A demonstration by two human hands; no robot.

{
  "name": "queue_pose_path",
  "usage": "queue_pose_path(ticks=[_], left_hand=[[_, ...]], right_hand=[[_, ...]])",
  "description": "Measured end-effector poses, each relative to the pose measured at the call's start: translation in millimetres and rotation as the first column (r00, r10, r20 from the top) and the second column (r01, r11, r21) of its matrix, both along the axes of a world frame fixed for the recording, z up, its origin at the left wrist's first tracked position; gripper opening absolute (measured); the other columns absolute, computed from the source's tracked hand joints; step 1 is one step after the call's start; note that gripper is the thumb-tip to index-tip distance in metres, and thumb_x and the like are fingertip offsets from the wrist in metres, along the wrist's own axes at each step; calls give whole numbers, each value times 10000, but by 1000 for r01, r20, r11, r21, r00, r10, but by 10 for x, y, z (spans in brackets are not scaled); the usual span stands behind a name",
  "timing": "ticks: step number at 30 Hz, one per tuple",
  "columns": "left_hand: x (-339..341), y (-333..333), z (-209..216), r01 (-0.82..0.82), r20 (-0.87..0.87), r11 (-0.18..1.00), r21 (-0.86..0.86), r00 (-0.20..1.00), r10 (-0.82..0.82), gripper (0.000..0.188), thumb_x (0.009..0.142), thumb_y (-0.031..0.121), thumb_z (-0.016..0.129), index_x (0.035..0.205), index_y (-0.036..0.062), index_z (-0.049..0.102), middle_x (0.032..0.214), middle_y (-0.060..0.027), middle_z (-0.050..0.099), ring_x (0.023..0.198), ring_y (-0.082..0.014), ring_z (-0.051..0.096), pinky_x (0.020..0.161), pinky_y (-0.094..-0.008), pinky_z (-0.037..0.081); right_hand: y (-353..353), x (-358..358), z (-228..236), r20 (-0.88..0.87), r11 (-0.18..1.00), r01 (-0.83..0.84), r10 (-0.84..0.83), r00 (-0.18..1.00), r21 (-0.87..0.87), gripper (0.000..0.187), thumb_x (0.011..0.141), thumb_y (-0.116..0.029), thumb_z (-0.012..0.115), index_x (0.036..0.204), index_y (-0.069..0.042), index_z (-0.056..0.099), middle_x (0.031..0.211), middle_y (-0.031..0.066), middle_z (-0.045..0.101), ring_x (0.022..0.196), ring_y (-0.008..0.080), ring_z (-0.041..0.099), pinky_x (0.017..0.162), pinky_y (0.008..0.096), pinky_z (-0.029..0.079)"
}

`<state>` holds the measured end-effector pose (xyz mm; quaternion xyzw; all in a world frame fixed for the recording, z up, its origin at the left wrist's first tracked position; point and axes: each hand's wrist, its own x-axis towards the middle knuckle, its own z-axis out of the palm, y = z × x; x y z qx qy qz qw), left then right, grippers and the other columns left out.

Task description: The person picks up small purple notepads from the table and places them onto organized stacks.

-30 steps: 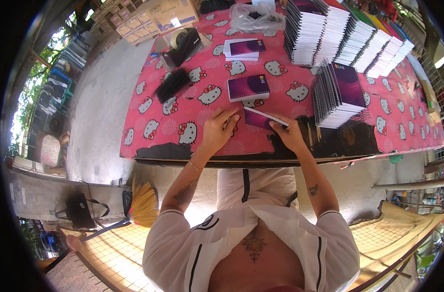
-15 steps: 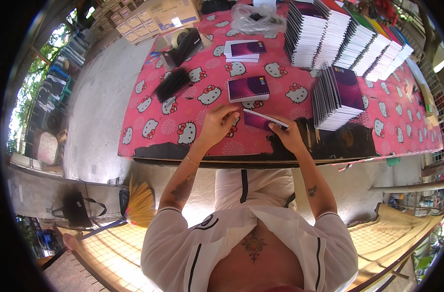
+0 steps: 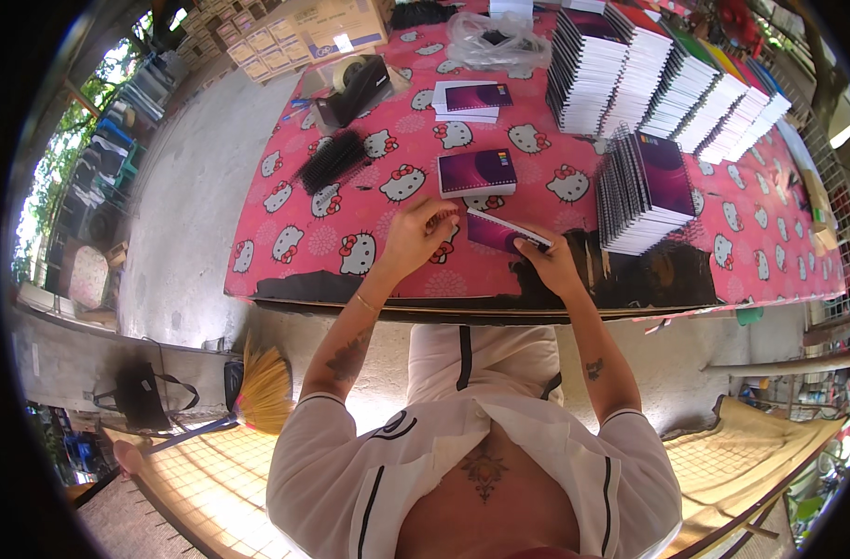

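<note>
My right hand [image 3: 548, 255] grips a small purple-covered notebook [image 3: 492, 233] by its right end, thumb on top, tilted above the table's near part. My left hand [image 3: 422, 238] is just beside the notebook's left end, its fingers curled in toward the thumb. Whatever is between those fingertips, if anything, is too small to make out. Beyond my hands lies a thicker purple-covered pad [image 3: 477, 172] with a row of holes along its near edge. Farther back, another purple cover [image 3: 476, 97] rests on white sheets [image 3: 469, 115].
Black binding coils [image 3: 332, 160] lie left on the pink patterned tablecloth [image 3: 290, 219], near a black tape dispenser [image 3: 355, 91]. At right stand a stack of coil-bound notebooks [image 3: 644, 191] and taller stacks [image 3: 588, 79] behind. A clear plastic bag [image 3: 498, 42] sits at the back.
The fingers of my left hand have shifted slightly beside the notebook's end. My right hand keeps its grip on the notebook in nearly the same place.
</note>
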<state>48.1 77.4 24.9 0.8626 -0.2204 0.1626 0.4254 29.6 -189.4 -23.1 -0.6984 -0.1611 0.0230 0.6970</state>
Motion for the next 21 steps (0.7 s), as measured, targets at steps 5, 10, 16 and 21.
queue_pose_path(ticks=[5,10,16,21], left_hand=[[83,59,152,169,-22,980,101,986,-167,193,927,185,706,1061,48,696,776,-66,635,653,-170,604,619,-301,480],[104,77,239,226,-481,971,81,862,-160,226,980,266,644,1063,59,680,748,-45,627,705,-168,616,662,-294,490],[49,24,107,279,-96,960,32,957,-275,216,966,251,666,1064,58,657,839,-57,625,758,-185,640,666,-309,509],[74,12,203,336,-261,926,170,922,-287,390,923,262,695,1259,85,607,1131,-107,606,934,-247,626,782,-378,514]], right_hand=[[-33,-9,-15,-18,999,-43,42,999,-31,286,960,-58,649,1233,27,660,1114,62,711,1021,113,623,917,270,487],[-62,-62,-23,28,996,-61,63,998,-66,282,961,-50,645,1231,26,666,1126,67,715,1023,116,622,917,271,487],[-20,-89,11,33,998,-49,51,998,-48,275,946,-23,645,1216,13,678,1052,69,719,948,101,616,862,264,497],[-31,-106,45,23,997,-33,35,999,-76,277,949,-44,649,1216,23,669,1068,73,716,958,98,612,873,264,492]])
